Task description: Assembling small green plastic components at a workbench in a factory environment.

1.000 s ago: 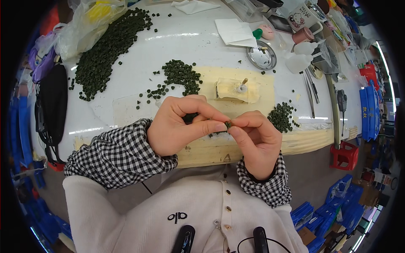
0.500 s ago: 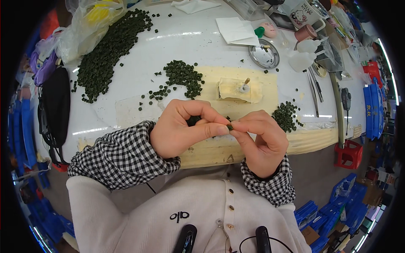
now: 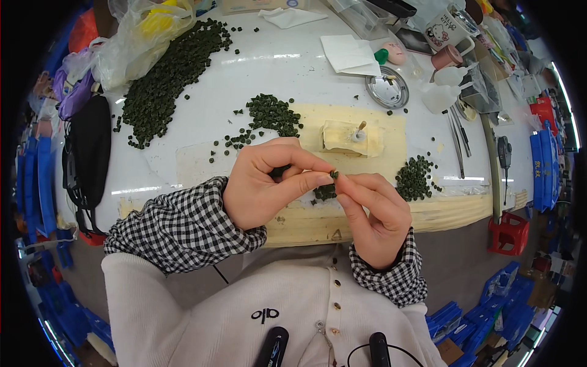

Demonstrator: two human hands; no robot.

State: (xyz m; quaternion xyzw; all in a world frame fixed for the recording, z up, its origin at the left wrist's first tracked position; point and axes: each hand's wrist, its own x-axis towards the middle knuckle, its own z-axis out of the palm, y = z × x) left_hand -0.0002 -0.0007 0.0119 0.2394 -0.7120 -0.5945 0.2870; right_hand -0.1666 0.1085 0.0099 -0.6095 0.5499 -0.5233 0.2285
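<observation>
My left hand (image 3: 257, 183) pinches a small dark green round part (image 3: 334, 174) between thumb and index finger, above the table's near edge. Close against it on the right is my right hand (image 3: 379, 217). Its index fingertip is at or almost on the part, while its thumb stands a little apart below. Similar green pieces (image 3: 324, 192) lie partly hidden behind and under my fingers. Just beyond my hands, a tape-covered block (image 3: 342, 139) with a short upright peg (image 3: 362, 126) sits on a yellowish sheet (image 3: 391, 119).
A large heap of green parts (image 3: 165, 85) spreads at the far left. Smaller heaps lie at the middle (image 3: 272, 115) and right (image 3: 416, 178). Tweezers (image 3: 457, 144), a round metal dish (image 3: 387, 88), white squeeze bottles (image 3: 440, 96) and paper sheets (image 3: 345, 55) are on the right side.
My right thumb and index finger have parted from their pinch on the small part, which stays in my left hand. The view has shifted slightly.
</observation>
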